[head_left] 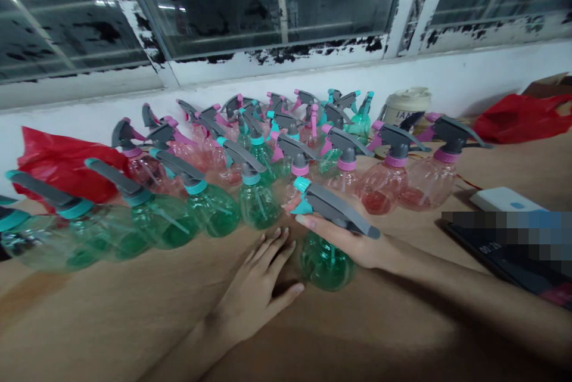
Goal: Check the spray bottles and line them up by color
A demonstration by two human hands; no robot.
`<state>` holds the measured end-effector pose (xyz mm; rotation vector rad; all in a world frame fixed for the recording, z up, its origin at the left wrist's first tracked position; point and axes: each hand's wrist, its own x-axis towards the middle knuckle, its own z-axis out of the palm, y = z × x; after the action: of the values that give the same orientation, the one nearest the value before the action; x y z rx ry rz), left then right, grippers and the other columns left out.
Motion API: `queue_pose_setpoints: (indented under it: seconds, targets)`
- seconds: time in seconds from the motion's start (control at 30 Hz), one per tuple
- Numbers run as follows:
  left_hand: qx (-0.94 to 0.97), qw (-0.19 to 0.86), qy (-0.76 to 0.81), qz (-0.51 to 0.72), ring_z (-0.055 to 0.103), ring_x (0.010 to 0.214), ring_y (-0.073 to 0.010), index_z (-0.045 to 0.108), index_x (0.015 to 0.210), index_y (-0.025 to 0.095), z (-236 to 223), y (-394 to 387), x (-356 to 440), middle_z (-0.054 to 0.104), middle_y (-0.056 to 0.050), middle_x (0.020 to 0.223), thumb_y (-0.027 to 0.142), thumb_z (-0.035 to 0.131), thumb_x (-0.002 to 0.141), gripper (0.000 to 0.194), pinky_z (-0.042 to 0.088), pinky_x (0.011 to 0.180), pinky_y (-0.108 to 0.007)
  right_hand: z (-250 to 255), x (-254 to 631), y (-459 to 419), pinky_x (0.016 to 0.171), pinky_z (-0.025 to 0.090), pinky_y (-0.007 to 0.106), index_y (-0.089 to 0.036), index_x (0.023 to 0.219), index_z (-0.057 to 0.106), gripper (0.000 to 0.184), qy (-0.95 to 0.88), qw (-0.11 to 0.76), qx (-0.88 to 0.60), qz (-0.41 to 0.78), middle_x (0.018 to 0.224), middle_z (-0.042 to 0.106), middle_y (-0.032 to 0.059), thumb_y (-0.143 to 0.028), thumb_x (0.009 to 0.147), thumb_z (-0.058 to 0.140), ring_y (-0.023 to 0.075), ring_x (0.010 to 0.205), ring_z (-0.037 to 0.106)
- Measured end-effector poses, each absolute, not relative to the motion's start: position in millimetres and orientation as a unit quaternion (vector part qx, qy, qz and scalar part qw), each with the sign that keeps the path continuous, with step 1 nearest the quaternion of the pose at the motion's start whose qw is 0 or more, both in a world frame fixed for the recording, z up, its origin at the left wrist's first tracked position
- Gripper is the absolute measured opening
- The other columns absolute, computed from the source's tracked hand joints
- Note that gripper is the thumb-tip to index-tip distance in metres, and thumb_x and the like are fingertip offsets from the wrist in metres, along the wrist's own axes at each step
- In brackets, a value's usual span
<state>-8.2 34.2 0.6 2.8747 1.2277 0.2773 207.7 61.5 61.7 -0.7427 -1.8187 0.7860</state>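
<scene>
Brown worktop (111, 310) under grimy windows: right hand (353, 239) grips a light, probably empty green spray bottle (328, 263) at its neck; left hand (259, 280) rests open, flat beside it.

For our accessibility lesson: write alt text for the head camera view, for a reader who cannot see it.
A person's right hand grips the grey trigger head of a green spray bottle standing on a brown table, while the left hand lies flat beside it. Behind stand many green and pink spray bottles, below a peeling window frame.
</scene>
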Motion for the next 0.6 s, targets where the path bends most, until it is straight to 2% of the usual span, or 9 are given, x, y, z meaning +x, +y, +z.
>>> queue_pose_setpoints:
  seconds: [0.23, 0.33, 0.47, 0.6]
  targets:
    - [0.918, -0.001, 0.387, 0.092, 0.030, 0.137, -0.0273, 0.033, 0.142, 0.014, 0.6, 34.1, -8.5, 0.035, -0.014, 0.148, 0.051, 0.047, 0.093, 0.063, 0.030, 0.109, -0.048, 64.1, 207.7, 59.9, 0.066, 0.046, 0.030, -0.021, 0.080, 0.060, 0.015, -0.742, 0.497, -0.317, 0.319, 0.075, 0.061, -0.0021, -0.036, 0.084, 0.060, 0.0129, 0.069, 0.057]
    - [0.917, -0.005, 0.387, 0.096, 0.031, 0.136, -0.0278, 0.035, 0.141, 0.014, 0.1, 33.8, -8.8, 0.035, -0.014, 0.148, 0.051, 0.047, 0.093, 0.062, 0.030, 0.109, -0.047, 64.7, 207.6, 59.7, 0.064, 0.046, 0.029, -0.022, 0.088, 0.060, 0.015, -0.746, 0.496, -0.312, 0.318, 0.080, 0.061, -0.0015, -0.036, 0.082, 0.062, 0.0129, 0.069, 0.058]
    - [0.918, -0.009, 0.386, 0.092, 0.029, 0.137, -0.0287, 0.037, 0.140, 0.012, 0.5, 33.5, -8.7, 0.034, -0.014, 0.148, 0.051, 0.047, 0.093, 0.062, 0.030, 0.109, -0.047, 63.7, 207.3, 58.8, 0.071, 0.047, 0.032, -0.022, 0.106, 0.057, 0.032, -0.743, 0.521, -0.308, 0.285, 0.094, 0.063, 0.0020, -0.034, 0.078, 0.067, 0.0168, 0.083, 0.060]
    - [0.919, -0.018, 0.382, 0.094, 0.031, 0.136, -0.0283, 0.036, 0.140, 0.013, -1.1, 33.9, -9.3, 0.034, -0.015, 0.148, 0.052, 0.045, 0.094, 0.062, 0.031, 0.108, -0.048, 60.9, 207.4, 59.9, 0.069, 0.048, 0.032, -0.022, 0.108, 0.056, 0.034, -0.742, 0.512, -0.311, 0.299, 0.090, 0.062, 0.0010, -0.035, 0.078, 0.066, 0.0165, 0.078, 0.060]
